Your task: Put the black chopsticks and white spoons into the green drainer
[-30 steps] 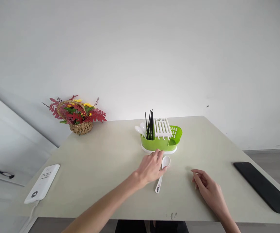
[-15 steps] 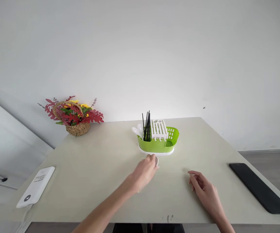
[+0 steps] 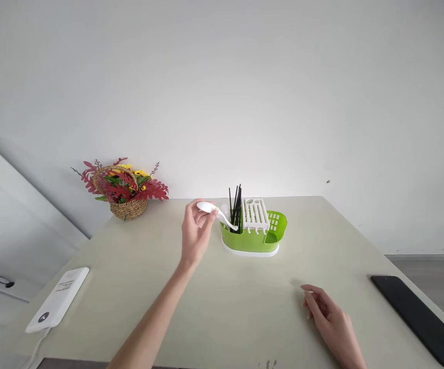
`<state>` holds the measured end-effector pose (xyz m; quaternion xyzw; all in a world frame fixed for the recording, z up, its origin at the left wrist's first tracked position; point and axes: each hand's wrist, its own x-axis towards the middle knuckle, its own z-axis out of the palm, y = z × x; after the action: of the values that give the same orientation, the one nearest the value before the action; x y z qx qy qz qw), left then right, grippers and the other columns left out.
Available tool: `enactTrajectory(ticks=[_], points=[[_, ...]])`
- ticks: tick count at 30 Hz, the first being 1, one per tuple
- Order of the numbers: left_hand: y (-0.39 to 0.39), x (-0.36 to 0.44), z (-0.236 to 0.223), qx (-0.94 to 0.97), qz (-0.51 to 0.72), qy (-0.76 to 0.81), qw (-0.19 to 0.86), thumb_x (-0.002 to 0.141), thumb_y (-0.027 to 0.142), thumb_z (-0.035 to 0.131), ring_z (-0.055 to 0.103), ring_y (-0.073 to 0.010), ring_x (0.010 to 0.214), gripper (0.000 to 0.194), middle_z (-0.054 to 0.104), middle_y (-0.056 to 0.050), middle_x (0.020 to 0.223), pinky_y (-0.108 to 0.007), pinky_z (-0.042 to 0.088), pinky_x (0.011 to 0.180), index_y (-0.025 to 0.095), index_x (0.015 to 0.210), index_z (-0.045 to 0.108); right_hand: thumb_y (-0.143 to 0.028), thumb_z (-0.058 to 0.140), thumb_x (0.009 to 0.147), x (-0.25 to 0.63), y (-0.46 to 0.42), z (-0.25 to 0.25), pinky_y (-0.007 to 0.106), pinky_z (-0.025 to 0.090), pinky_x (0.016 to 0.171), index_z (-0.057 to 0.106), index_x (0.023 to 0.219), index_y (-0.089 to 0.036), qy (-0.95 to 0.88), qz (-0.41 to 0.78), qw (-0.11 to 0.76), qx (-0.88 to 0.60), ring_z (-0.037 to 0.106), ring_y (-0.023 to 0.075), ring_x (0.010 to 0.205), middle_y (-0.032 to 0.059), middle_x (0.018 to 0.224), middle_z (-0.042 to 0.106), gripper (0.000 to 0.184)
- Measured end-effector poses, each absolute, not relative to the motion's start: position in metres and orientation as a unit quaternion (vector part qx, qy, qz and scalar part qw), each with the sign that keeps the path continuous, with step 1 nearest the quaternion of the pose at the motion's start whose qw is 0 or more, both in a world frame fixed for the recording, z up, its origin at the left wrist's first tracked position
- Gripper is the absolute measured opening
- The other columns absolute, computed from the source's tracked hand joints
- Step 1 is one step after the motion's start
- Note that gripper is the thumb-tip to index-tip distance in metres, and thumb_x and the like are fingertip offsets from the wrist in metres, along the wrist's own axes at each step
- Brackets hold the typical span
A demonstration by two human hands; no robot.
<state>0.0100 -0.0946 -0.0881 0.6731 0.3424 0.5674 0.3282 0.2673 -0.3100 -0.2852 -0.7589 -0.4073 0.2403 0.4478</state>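
Observation:
My left hand (image 3: 197,230) is raised at the left front of the green cutlery holder (image 3: 248,242). Its fingers and thumb are closed on a white spoon (image 3: 207,207), bowl to the left, handle slanting down to the right across the holder's edge. Another white spoon (image 3: 225,210) stands in the left end of the holder, partly hidden. Beside it several black chopsticks (image 3: 236,210) stand upright. A white slotted rack (image 3: 255,214) with small hooks sits over the middle. My right hand (image 3: 329,320) rests on the table at the right, fingers loosely curled, with nothing visible in it.
A wicker basket of artificial flowers (image 3: 128,207) stands at the back left of the table (image 3: 245,302). A white power bank (image 3: 58,300) with a cable lies at the left edge. A black phone (image 3: 422,315) lies on the right. Behind is a wall.
My left hand has moved up and left from in front of the holder, and the white spoon in it now shows clearly. My right hand stays on the table. The camera view has tilted slightly.

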Motion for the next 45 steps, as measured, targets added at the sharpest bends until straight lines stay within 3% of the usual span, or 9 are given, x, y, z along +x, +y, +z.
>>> enactTrajectory(ticks=[7,18,27,31,33,36,39,42,45], points=[[-0.094,0.031,-0.153,0.702,0.519,0.389,0.296,0.098,0.049,0.063,0.071,-0.0206,0.105,0.036,0.072,-0.009,0.122,-0.034,0.056,0.091,0.025,0.122,0.052,-0.069,0.048,0.093,0.268,-0.309,-0.289,0.027,0.05,0.064,0.068,0.113,-0.025,-0.408,0.256,0.447,-0.754,0.064,0.0182,0.064,0.0013,0.076,0.07,0.052],[-0.093,0.033,-0.163,0.706,0.491,0.418,0.293,0.097,0.045,0.064,0.066,-0.016,0.083,0.03,0.071,-0.005,0.11,-0.027,0.048,0.064,0.025,0.117,0.054,-0.068,0.049,0.092,0.269,-0.309,-0.289,0.028,0.05,0.067,0.068,0.114,-0.025,-0.397,0.258,0.444,-0.761,0.065,0.0179,0.066,0.0004,0.077,0.071,0.051],[-0.082,-0.017,-0.179,0.678,0.533,0.436,0.256,0.096,0.048,0.064,0.062,-0.0122,0.083,0.044,0.057,-0.009,0.129,-0.028,0.052,0.079,0.024,0.129,0.049,-0.068,0.05,0.091,0.269,-0.309,-0.286,0.028,0.05,0.067,0.068,0.113,-0.024,-0.399,0.252,0.446,-0.761,0.065,0.0179,0.065,0.0004,0.076,0.071,0.053],[-0.084,-0.067,-0.206,0.63,0.502,0.506,0.308,0.099,0.058,0.053,0.058,-0.0129,0.073,0.042,0.061,-0.006,0.111,-0.026,0.049,0.067,0.022,0.12,0.054,-0.066,0.048,0.094,0.268,-0.308,-0.288,0.029,0.052,0.068,0.068,0.114,-0.024,-0.416,0.248,0.428,-0.763,0.066,0.0184,0.068,0.0011,0.079,0.071,0.051],[-0.087,-0.089,-0.219,0.607,0.484,0.536,0.332,0.096,0.062,0.054,0.054,-0.0123,0.065,0.043,0.062,-0.004,0.102,-0.025,0.044,0.059,0.021,0.111,0.057,-0.063,0.047,0.096,0.26,-0.303,-0.282,0.03,0.053,0.066,0.067,0.117,-0.024,-0.422,0.214,0.425,-0.772,0.067,0.0183,0.07,0.0035,0.092,0.073,0.048],[-0.094,-0.109,-0.231,0.582,0.47,0.568,0.343,0.093,0.065,0.055,0.045,-0.0114,0.056,0.044,0.058,0.0,0.087,-0.024,0.036,0.051,0.022,0.101,0.059,-0.056,0.047,0.1,0.238,-0.282,-0.26,0.034,0.056,0.069,0.059,0.134,-0.026,-0.472,0.087,0.44,-0.759,0.07,0.0224,0.09,0.011,0.13,0.065,0.047],[-0.101,-0.113,-0.235,0.598,0.447,0.568,0.347,0.094,0.066,0.053,0.039,-0.0122,0.052,0.044,0.047,0.004,0.07,-0.024,0.03,0.05,0.022,0.094,0.06,-0.047,0.046,0.103,0.213,-0.246,-0.236,0.05,0.053,0.1,0.045,0.151,-0.025,-0.564,-0.058,0.44,-0.696,0.052,0.033,0.136,0.0169,0.15,0.049,0.053],[-0.106,-0.113,-0.235,0.637,0.419,0.548,0.343,0.095,0.064,0.053,0.041,-0.0138,0.055,0.043,0.042,0.005,0.064,-0.024,0.031,0.053,0.022,0.089,0.061,-0.041,0.042,0.107,0.199,-0.209,-0.229,0.056,0.043,0.113,0.038,0.154,-0.018,-0.604,-0.128,0.416,-0.668,0.039,0.0337,0.148,0.0209,0.153,0.045,0.052],[-0.109,-0.114,-0.236,0.659,0.405,0.537,0.337,0.097,0.061,0.052,0.044,-0.0144,0.058,0.042,0.049,0.003,0.069,-0.025,0.034,0.056,0.021,0.089,0.063,-0.044,0.039,0.108,0.199,-0.183,-0.241,0.056,0.04,0.114,0.051,0.137,-0.012,-0.606,-0.176,0.364,-0.685,0.045,0.035,0.142,0.023,0.134,0.06,0.045]])
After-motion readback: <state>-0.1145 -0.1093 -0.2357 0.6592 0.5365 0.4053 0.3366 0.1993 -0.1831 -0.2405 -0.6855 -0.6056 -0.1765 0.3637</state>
